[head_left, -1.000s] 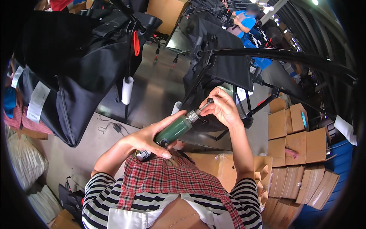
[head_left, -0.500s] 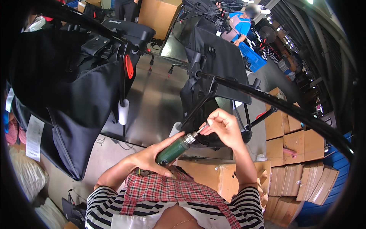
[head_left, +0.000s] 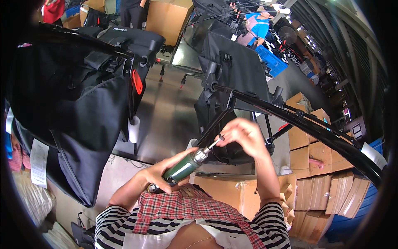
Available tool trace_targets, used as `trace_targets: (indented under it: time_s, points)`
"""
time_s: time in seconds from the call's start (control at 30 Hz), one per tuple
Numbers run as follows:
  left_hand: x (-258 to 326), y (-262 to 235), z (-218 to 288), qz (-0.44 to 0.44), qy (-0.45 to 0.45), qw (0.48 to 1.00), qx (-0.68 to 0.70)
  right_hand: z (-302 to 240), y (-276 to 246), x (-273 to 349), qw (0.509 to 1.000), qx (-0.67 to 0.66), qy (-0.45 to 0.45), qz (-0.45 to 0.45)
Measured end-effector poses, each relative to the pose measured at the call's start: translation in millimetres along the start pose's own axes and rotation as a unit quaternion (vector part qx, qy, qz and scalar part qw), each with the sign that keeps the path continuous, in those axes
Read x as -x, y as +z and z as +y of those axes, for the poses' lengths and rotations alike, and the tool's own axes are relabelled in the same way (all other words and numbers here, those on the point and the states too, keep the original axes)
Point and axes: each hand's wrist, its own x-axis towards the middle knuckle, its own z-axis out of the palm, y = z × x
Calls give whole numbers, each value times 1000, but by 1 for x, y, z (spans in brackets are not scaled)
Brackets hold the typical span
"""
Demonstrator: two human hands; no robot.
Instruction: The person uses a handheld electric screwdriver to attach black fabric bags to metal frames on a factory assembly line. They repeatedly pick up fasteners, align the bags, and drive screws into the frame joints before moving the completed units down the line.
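My left hand [head_left: 159,171] is wrapped round the dark green body of a power screwdriver [head_left: 180,169], held slanted in front of my apron. Its silver chuck and thin bit [head_left: 212,145] point up and to the right. At the bit's tip sits a small dark piece [head_left: 221,137], too small to name. My right hand [head_left: 244,137] is closed at that tip, slightly smeared by motion, so what its fingertips pinch is hard to make out. Just beyond both hands stands a folding frame with black fabric [head_left: 236,62] and a black tube [head_left: 286,112].
A large black fabric piece [head_left: 70,124] on a frame with a red lever [head_left: 137,81] fills the left. Between the frames lies a shiny metal tabletop [head_left: 159,112]. Cardboard boxes [head_left: 315,157] are stacked at right. Farther off, a person in blue [head_left: 259,29] stands by a blue crate [head_left: 271,62].
The screwdriver and both hands have shifted slightly left. My right fingers have loosened from their earlier pinch along the bit and blur at its tip. The view has moved a little.
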Motion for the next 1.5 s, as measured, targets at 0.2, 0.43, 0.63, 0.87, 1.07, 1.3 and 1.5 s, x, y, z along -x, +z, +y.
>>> trace_targets:
  time_s: [0.2,0.43,0.63,0.87,1.07,1.3,1.5]
  points:
    - [1,9,17,-46,63,995,66,23,-98,-130,933,230,-16,275]
    - [-5,16,28,-4,99,995,21,75,-131,-238,807,515,23,290]
    - [-19,6,33,44,168,984,31,23,-117,-107,964,206,16,166]
    - [-76,-4,30,50,233,970,-45,-40,28,53,958,275,71,-48]
    - [-100,14,16,9,223,975,3,-11,56,50,857,421,120,-273]
    - [-51,31,26,72,250,965,-37,-33,-102,-126,892,415,-113,136]
    - [-27,41,19,110,267,955,-64,41,-144,-281,654,748,-113,-17]
